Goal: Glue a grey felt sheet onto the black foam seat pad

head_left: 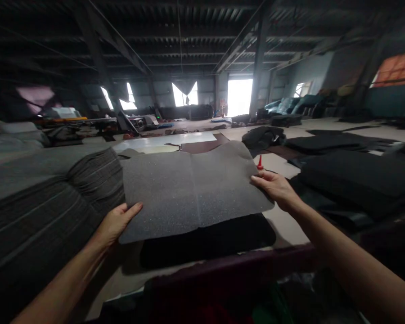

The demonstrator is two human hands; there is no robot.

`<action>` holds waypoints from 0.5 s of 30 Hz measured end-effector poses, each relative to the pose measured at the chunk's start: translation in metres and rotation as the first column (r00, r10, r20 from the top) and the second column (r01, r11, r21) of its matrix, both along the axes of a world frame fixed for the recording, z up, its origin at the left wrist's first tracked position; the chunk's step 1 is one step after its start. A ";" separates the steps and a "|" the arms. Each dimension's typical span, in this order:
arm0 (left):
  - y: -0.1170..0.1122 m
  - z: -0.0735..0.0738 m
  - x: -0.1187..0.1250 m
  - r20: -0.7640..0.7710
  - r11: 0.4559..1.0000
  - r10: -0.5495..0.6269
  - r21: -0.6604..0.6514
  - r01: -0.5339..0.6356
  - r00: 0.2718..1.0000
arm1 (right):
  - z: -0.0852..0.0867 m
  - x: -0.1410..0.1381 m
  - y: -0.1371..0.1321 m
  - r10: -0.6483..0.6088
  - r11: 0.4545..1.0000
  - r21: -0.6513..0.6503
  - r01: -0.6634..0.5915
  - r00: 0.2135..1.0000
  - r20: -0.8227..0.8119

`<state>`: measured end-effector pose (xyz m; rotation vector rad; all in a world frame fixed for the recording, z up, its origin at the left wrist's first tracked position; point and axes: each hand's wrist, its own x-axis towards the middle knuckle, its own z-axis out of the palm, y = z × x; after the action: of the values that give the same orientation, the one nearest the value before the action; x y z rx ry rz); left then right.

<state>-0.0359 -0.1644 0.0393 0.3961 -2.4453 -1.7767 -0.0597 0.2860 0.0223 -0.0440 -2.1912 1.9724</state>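
I hold up a flat grey sheet of foam-like material [192, 189] with a faint crease down its middle, raised above the table. My left hand [116, 222] grips its lower left corner, thumb on top. My right hand [275, 186] grips its right edge, fingers closed round it. Below the sheet lies a black piece of similar shape [209, 243] on the pale table [286, 229].
A tall stack of grey striped material [37, 202] rises at my left. Black mats [354, 175] are piled at the right. A small red cone-shaped object [260, 163] stands behind my right hand. A dark red edge [229, 270] runs along the near side. A large workshop hall extends behind.
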 end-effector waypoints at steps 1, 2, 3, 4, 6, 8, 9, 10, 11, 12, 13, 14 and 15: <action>0.002 -0.007 0.003 0.032 1.000 -0.003 0.025 0.002 0.999 | -0.010 0.002 0.002 0.009 1.000 0.022 -0.009 1.000 0.025; 0.005 -0.015 0.007 0.063 0.998 -0.005 0.058 0.001 0.998 | -0.019 0.004 0.003 0.017 0.999 0.042 -0.019 0.999 0.050; 0.007 -0.022 0.010 0.087 0.997 0.002 0.083 -0.009 0.996 | -0.027 0.006 0.004 0.024 0.998 0.061 -0.028 0.997 0.073; 0.009 -0.029 0.013 0.109 0.996 0.014 0.091 -0.024 0.994 | -0.035 0.008 0.006 0.030 0.996 0.078 -0.038 0.995 0.096; 0.011 -0.039 0.018 0.140 0.997 0.039 0.059 -0.048 0.989 | -0.050 0.013 0.009 0.035 0.992 0.114 -0.051 0.990 0.135; 0.012 -0.047 0.021 0.146 0.998 0.070 -0.016 -0.069 0.987 | -0.062 0.016 0.011 0.031 0.986 0.157 -0.057 0.986 0.163; 0.012 -0.051 0.022 0.147 0.997 0.073 -0.048 -0.067 0.986 | -0.068 0.018 0.011 0.023 0.982 0.181 -0.054 0.985 0.171; 0.011 -0.054 0.023 0.144 0.994 0.073 -0.085 -0.062 0.987 | -0.073 0.019 0.011 0.010 0.978 0.205 -0.046 0.985 0.172; 0.010 -0.057 0.024 0.140 0.988 0.075 -0.145 -0.055 0.987 | -0.077 0.020 0.010 -0.008 0.973 0.228 -0.032 0.985 0.171; 0.009 -0.060 0.024 0.136 0.973 0.079 -0.227 -0.047 0.987 | -0.081 0.022 0.010 -0.027 0.968 0.250 -0.016 0.986 0.166; 0.008 -0.062 0.025 0.125 0.943 0.083 -0.330 -0.038 0.989 | -0.085 0.023 0.009 -0.047 0.963 0.270 0.003 0.986 0.159; 0.007 -0.064 0.026 0.109 0.897 0.085 -0.440 -0.028 0.990 | -0.088 0.024 0.008 -0.067 0.957 0.288 0.021 0.986 0.151; 0.006 -0.065 0.028 0.092 0.840 0.092 -0.542 -0.027 0.992 | -0.090 0.025 0.007 -0.083 0.951 0.307 0.036 0.986 0.142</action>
<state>-0.0082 -0.1579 -0.0259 0.5147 -2.8250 -0.9827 -0.0347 0.2931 -0.0682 -0.2212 -2.5347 1.6277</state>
